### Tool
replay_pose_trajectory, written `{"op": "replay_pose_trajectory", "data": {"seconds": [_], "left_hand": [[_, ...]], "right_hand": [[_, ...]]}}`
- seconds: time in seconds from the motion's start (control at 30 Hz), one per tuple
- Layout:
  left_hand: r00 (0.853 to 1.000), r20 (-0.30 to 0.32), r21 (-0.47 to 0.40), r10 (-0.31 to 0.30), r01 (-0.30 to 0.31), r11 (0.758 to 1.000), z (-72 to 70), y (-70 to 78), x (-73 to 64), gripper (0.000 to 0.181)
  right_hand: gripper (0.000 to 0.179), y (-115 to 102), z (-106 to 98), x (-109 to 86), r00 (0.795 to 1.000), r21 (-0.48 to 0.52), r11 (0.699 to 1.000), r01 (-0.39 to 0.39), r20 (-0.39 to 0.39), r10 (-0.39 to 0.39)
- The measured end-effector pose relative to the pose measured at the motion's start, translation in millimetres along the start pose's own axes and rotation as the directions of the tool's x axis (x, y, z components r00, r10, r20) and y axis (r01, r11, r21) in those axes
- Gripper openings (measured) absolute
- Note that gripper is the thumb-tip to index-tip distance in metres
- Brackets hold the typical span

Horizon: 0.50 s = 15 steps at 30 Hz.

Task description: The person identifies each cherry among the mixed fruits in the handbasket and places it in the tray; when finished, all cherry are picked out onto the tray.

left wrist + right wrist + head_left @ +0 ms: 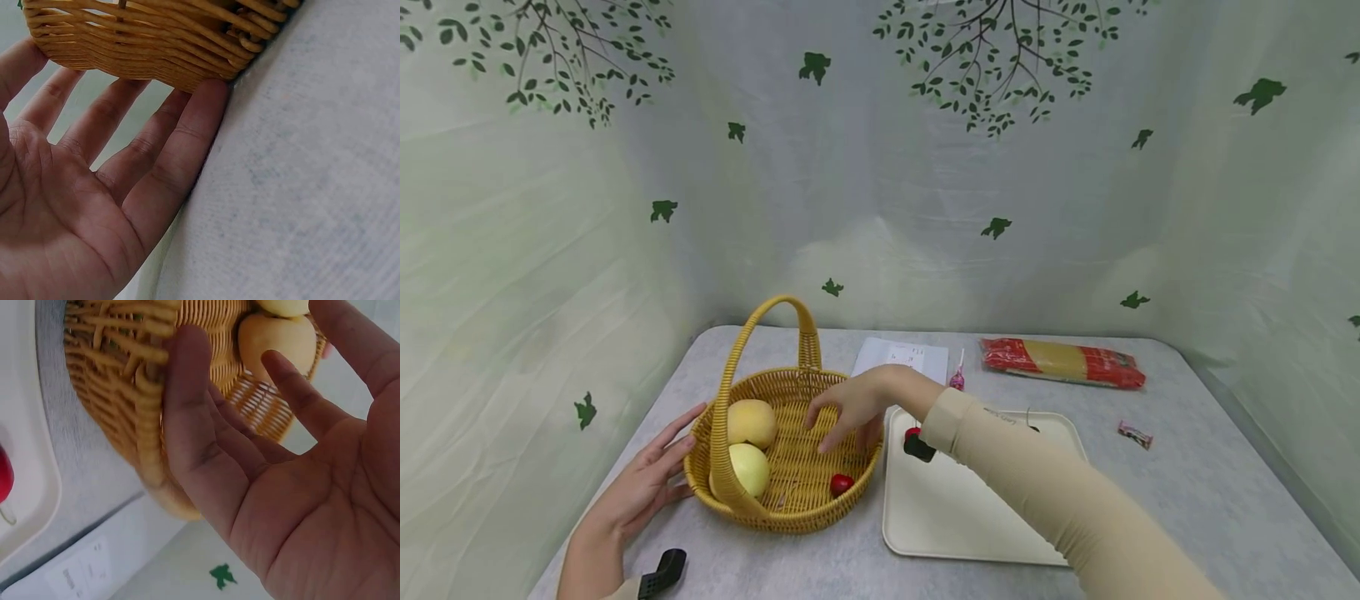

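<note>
A yellow wicker basket (pixel 797 521) with a tall handle stands on the table. Inside at its left lie a yellow-orange fruit like a peach (pixel 752 422) and a pale yellow-green round fruit (pixel 750 469); a small red cherry (pixel 841 485) lies near the front right wall. With fingers spread and nearly straight, my left hand (pixel 647 483) touches the basket's outer left side low down. My right hand (pixel 857 404) reaches over the right rim, fingers loosely bent and apart, holding nothing. In the right wrist view its fingers overlap the rim.
Right of the basket is a cream tray (pixel 962 525), partly hidden by the right forearm, with a red stemmed cherry (pixel 5 478) on it. Behind are white paper (pixel 932 360), a lollipop (pixel 957 381) and a red-and-yellow pasta bag (pixel 1060 362). A small wrapped candy (pixel 1135 434) lies at right.
</note>
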<state>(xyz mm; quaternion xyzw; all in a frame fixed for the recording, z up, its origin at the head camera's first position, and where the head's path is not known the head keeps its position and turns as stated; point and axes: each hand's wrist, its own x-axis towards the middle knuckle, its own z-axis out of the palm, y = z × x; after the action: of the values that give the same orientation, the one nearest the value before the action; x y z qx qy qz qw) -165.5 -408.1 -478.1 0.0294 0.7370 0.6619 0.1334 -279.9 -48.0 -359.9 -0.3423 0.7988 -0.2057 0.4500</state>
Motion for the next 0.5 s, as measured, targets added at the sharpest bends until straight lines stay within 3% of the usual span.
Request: {"op": "replay_pose_trajectory", "data": {"seconds": [0.23, 0.5], "left_hand": [[0.998, 0.041, -0.009, 0.04, -0.04, 0.999, -2.4, -0.3, 0.9, 0.058], [1.0, 0.012, 0.009, 0.008, -0.008, 1.0, 0.1, 0.7, -0.3, 0.059]], "right_hand": [[0.04, -12, 11, 14.4, 0.982, 0.026, 0.991, -0.132, 0.138, 0.127], [0.011, -15, 20, 27.1, 0.962, -0.021, 0.988, -0.15, 0.226, 0.151]]}}
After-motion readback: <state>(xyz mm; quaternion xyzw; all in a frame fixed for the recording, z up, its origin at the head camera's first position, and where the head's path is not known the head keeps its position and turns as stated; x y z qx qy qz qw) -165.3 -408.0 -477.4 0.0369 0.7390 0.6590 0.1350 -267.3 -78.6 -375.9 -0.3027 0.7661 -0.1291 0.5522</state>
